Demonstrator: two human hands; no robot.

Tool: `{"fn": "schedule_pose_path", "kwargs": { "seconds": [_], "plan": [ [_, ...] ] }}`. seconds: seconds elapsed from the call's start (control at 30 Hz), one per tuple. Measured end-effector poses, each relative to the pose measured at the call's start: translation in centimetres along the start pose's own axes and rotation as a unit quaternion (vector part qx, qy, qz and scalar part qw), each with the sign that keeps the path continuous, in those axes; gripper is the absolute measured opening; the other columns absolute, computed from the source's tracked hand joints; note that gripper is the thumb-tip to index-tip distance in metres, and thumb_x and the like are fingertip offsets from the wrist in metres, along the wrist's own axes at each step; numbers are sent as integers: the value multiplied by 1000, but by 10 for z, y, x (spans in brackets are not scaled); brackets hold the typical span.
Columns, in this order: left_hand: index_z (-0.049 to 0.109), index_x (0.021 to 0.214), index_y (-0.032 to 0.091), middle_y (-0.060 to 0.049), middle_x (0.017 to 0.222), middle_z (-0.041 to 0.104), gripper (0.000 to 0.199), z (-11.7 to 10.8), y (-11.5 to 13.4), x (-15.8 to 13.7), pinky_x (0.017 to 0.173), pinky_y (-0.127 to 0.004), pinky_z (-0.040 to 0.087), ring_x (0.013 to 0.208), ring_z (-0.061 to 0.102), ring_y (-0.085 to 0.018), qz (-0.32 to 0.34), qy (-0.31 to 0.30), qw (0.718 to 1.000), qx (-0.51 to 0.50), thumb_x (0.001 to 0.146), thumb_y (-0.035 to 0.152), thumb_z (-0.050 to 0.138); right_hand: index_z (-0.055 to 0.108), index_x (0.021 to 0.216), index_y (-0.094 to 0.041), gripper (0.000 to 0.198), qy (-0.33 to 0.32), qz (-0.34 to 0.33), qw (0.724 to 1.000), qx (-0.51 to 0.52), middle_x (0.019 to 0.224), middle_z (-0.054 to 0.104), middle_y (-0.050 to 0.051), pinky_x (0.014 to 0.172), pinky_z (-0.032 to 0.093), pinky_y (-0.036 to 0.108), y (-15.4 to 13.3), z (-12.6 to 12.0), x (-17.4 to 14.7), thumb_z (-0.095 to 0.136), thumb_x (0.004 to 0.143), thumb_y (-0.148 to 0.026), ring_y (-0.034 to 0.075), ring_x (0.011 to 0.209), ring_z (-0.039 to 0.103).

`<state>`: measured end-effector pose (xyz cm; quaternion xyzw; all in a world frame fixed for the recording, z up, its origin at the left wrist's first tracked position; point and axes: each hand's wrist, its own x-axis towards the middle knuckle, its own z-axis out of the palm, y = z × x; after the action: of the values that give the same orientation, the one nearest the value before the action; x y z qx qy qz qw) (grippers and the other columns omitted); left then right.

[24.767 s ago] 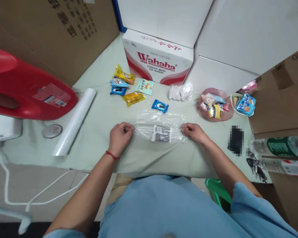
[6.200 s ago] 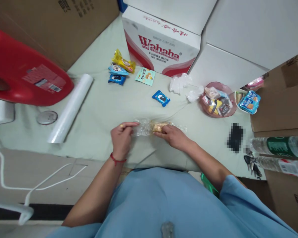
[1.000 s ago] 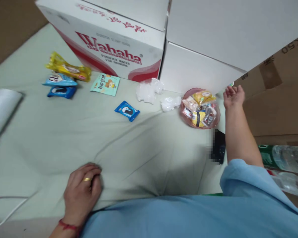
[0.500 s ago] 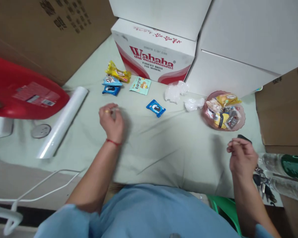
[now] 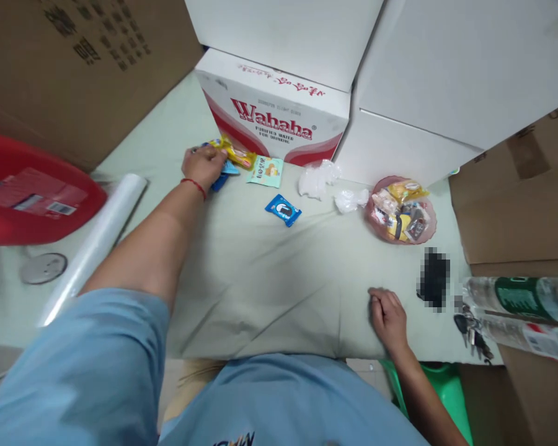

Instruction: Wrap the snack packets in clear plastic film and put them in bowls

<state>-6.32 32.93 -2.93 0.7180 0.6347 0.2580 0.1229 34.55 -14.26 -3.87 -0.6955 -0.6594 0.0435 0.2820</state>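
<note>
Yellow packet extends rightward from the left grip's fingertips.

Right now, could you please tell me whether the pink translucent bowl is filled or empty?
Filled: wrapped snacks are heaped inside the pink translucent bowl, with a yellow packet toward its far rim.

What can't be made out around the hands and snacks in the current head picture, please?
All in the head view:
Left hand: its back hides what, if anything, it grips.
Dark blue packet: partly covered by that hand and the light blue packet.
Pink bowl: the upper snacks hide its bottom.
Right hand: curled fingers hide its palm.
Black object: pixelated, so unidentifiable.
Red jug: cut off by the left edge.
</note>
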Motion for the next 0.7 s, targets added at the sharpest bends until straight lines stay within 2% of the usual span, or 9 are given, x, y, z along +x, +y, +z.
{"fn": "schedule_pose_path", "kwargs": {
  "seconds": [0.1,0.17,0.3,0.37,0.43,0.5,0.53,0.6,0.7],
  "plan": [
    [67,129,2,-13,142,70,46,20,27,-20,133,-63,8,140,53,-26,-41,-24,999,-19,110,40,51,71,105,-22,22,2,14,1000,-11,91,74,7,80,55,39,-1,2,1,49,104,-21,23,84,67],
    [65,139,9,-14,152,64,48,24,48,-41,135,-56,7,148,48,-27,-41,-36,998,-38,107,43,52,72,102,-22,24,-6,30,1000,-7,91,75,7,81,56,39,-2,3,6,48,104,-24,23,85,68],
    [38,164,23,-14,180,20,71,11,86,-95,131,-67,14,167,11,-39,-118,30,987,-105,102,53,53,73,108,-22,26,-17,80,996,41,98,77,7,82,57,37,-7,0,31,50,105,-32,22,89,71],
    [48,155,20,-17,172,35,61,1,99,-131,132,-59,20,165,20,-35,-84,92,984,-126,101,49,51,73,110,-21,27,-3,91,994,57,93,75,5,78,57,36,-10,-2,53,50,106,-35,21,82,70],
    [60,134,17,-20,149,58,45,-6,107,-174,123,-52,37,147,47,-32,-30,113,982,-146,97,44,55,74,108,-22,29,11,65,997,46,89,73,5,77,56,36,-11,-5,83,49,106,-36,21,79,67],
    [62,99,21,-14,108,69,21,-10,110,-220,101,-45,51,110,64,-29,-22,115,982,-149,89,39,62,75,108,-22,28,19,5,1000,3,94,74,8,83,55,39,-12,-6,118,49,105,-32,24,86,67],
    [56,84,24,-8,89,65,12,-12,110,-243,89,-41,52,92,64,-26,-23,98,984,-148,88,34,61,75,109,-22,28,21,-28,999,-27,98,74,10,89,54,42,-12,-7,138,50,103,-30,26,93,66],
    [41,70,26,1,63,50,23,-17,105,-285,69,-33,45,63,52,-19,-22,39,986,-158,86,25,57,76,111,-23,26,21,-79,992,-92,106,74,12,99,50,49,-11,-7,179,53,100,-25,31,107,61],
    [46,73,26,7,54,42,20,-30,93,-330,56,-29,35,49,43,-15,-19,-36,981,-189,91,29,56,77,113,-22,28,4,-106,982,-158,123,71,14,105,44,54,-6,-1,235,54,97,-20,35,122,51]
  ]
}}
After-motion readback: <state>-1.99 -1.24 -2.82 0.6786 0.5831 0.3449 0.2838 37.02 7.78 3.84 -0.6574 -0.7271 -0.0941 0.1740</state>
